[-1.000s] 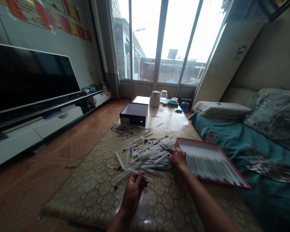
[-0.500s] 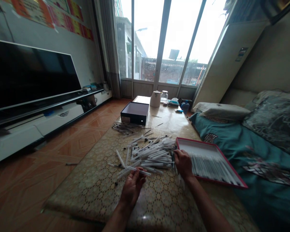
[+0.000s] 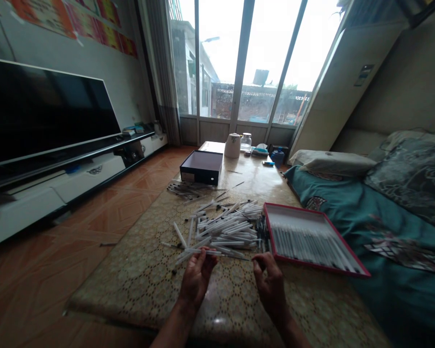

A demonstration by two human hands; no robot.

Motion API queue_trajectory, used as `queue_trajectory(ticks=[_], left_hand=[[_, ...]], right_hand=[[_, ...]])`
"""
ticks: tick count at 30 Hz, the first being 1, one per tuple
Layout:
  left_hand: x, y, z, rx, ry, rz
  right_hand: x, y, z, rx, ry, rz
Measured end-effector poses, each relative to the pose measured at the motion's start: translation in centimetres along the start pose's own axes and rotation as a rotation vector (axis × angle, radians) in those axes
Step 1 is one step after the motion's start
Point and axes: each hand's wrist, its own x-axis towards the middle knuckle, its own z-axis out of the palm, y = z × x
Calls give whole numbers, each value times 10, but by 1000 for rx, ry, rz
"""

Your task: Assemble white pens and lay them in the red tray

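Note:
My left hand (image 3: 196, 278) pinches a white pen barrel (image 3: 213, 252) between thumb and fingers, its end pointing right. My right hand (image 3: 269, 276) is closed on a thin dark pen refill (image 3: 236, 257), which reaches left toward the barrel; whether its tip is inside the barrel, I cannot tell. Just beyond both hands lies a loose pile of white pen barrels (image 3: 228, 227). Between that pile and the red-edged box lid is a cluster of thin dark refills (image 3: 261, 229). Inside the red-edged box lid (image 3: 317, 211), pens (image 3: 308, 244) lie side by side.
A dark open box (image 3: 199, 176) stands farther back, with more thin dark pieces (image 3: 184, 190) in front of it. Behind are a kettle (image 3: 232, 146), a glass jar (image 3: 246, 141) and a tissue pack (image 3: 260, 150). A teal-covered sofa (image 3: 333, 193) borders the patterned table (image 3: 130, 270) on the right.
My right hand has moved from the dark refills beside the lid, nearer to me and slightly left, with a thin refill in it. My left hand stays almost in place with the barrel.

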Motion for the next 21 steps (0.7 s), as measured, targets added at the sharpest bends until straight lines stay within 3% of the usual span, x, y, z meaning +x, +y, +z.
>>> queue_trajectory(ticks=[8,16,18,21], left_hand=[[0,0,0,23,-12,-11],[-11,4,8,135,-227,-110],[-10,4,6,85,-190,-129],[-5,7,2,-47,-79,-149]], right_hand=[[1,-2,8,25,-16,-2],[-4,-16,34,148,-186,30],[2,-11,34,130,-191,72],[22,12,25,-10,-52,116]])
